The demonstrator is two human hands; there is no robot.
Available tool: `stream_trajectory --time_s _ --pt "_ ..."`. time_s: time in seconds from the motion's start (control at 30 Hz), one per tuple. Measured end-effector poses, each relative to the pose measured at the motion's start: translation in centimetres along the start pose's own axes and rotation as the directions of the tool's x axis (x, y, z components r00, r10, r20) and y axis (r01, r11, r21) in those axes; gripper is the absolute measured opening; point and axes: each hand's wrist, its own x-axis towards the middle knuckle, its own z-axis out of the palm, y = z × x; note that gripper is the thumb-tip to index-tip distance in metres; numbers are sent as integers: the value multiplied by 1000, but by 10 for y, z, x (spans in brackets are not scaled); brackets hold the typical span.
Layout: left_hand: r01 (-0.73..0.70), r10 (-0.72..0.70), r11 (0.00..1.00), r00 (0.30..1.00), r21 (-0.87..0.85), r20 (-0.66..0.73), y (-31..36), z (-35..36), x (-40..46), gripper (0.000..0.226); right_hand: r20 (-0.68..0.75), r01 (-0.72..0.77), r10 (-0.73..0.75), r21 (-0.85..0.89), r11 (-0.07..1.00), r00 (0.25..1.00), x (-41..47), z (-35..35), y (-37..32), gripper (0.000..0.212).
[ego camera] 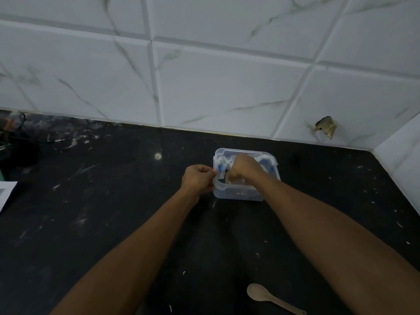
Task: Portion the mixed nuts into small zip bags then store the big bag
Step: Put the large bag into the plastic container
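A clear plastic container (238, 194) stands on the black counter near the back wall. Inside it lie small clear zip bags with blue marks (221, 167). My left hand (198, 178) is at the container's left rim and pinches the edge of a small bag. My right hand (244, 168) reaches into the container from above with its fingers curled down among the bags; what it holds is hidden. No big bag of nuts is in sight.
A wooden spoon (268, 297) lies on the counter at the near right. A white paper (5, 194) sits at the left edge, with dark cables (16, 137) behind it. The tiled wall (227, 76) closes off the back and right.
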Motion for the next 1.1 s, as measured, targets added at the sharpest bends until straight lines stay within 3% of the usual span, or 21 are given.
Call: stream_trajectory --time_s 0.1,0.27,0.5,0.67,0.93,1.0,1.1 --pt "-10 10 1000 1000 11 9 -1 -1 1 7 27 -18 19 -17 1000 999 5 7 2 59" --pt "-30 30 999 999 22 19 -1 -2 2 7 47 -54 54 -5 999 997 11 16 2 80" --pt "-24 23 999 999 22 46 -1 -4 3 9 91 -53 45 83 995 995 15 11 2 69" --pt "-28 27 1000 998 13 50 0 -4 0 10 -107 -21 28 67 998 994 11 21 11 49" --pt "-13 13 1000 1000 9 23 0 -2 0 9 -223 18 1 85 996 975 5 28 12 47" --pt "1 0 1000 1000 -4 28 0 -1 -1 10 -387 151 -91 128 980 918 -8 24 26 31" --pt "-2 4 999 999 -47 46 -1 -2 -3 14 -612 437 -240 194 878 754 -42 14 67 16"
